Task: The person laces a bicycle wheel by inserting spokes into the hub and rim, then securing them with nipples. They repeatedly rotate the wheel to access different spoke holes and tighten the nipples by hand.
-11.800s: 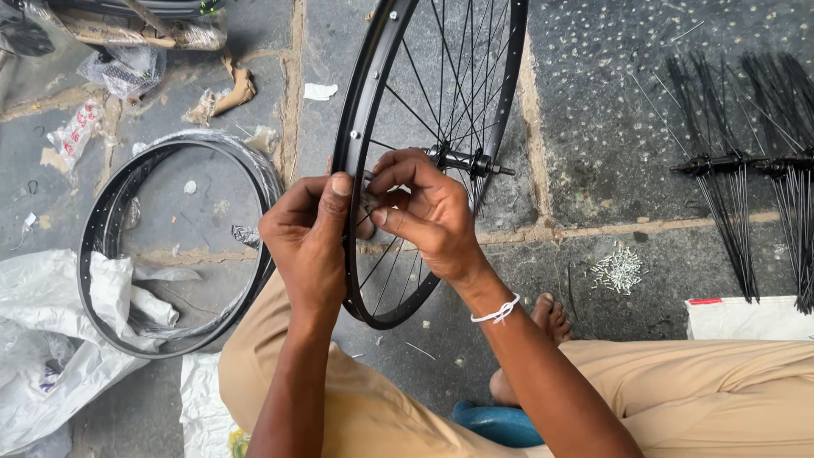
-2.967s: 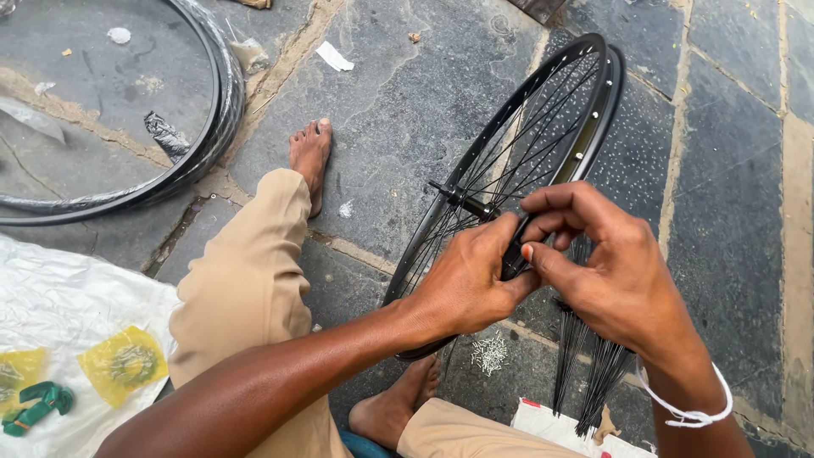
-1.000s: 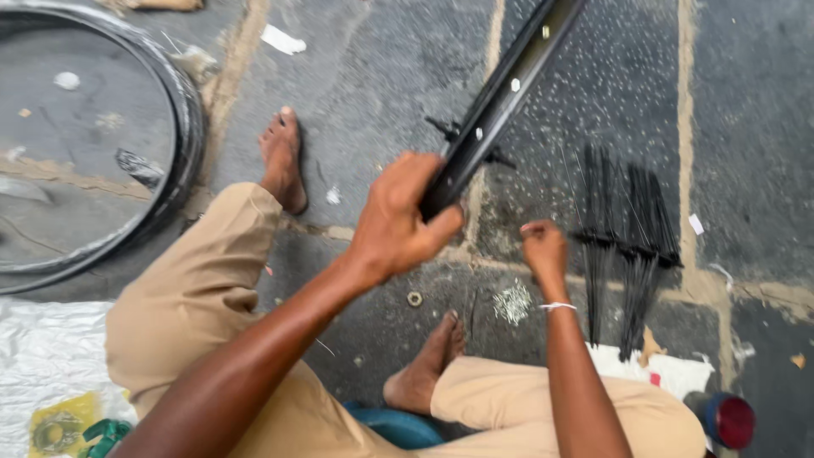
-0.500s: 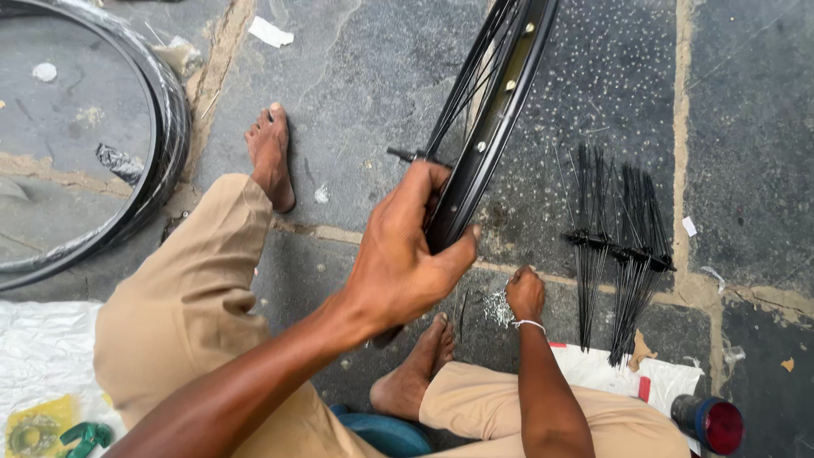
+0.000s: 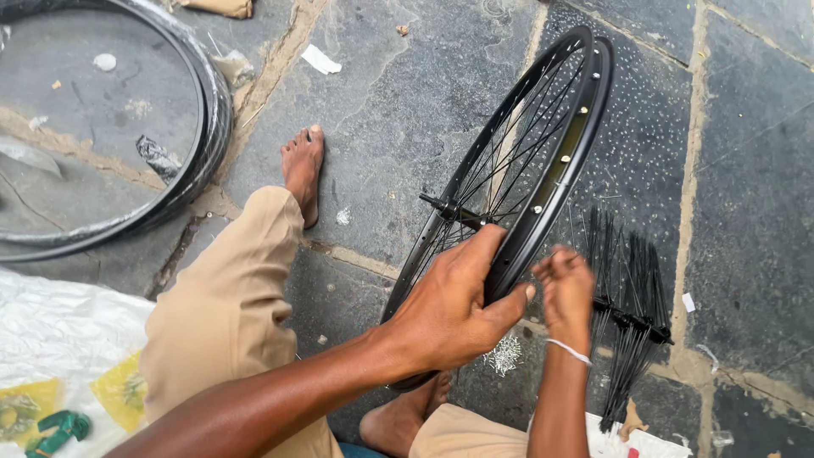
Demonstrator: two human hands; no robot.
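Note:
A black bicycle wheel rim (image 5: 566,161) with thin spokes and a hub axle (image 5: 447,209) stands upright on the stone floor. My left hand (image 5: 454,305) grips the near part of the rim, thumb over its outer edge. My right hand (image 5: 565,285) hovers just right of the rim with its fingers pinched together; whether they hold something small I cannot tell. Bundles of loose black spokes (image 5: 627,305) lie on the floor right behind it. A small heap of silvery spoke nipples (image 5: 505,354) lies below my hands.
Stacked black rims (image 5: 199,144) lie flat at the upper left. A white plastic sheet (image 5: 59,339) with yellow packets and a green tool (image 5: 55,431) covers the lower left. My bare feet (image 5: 302,170) and tan trousers are beneath the wheel. Scraps of paper litter the floor.
The view and wheel have shifted; the rim now stands more face-on. My right hand has risen from the nipple heap on the floor to beside the rim. My left hand keeps its grip.

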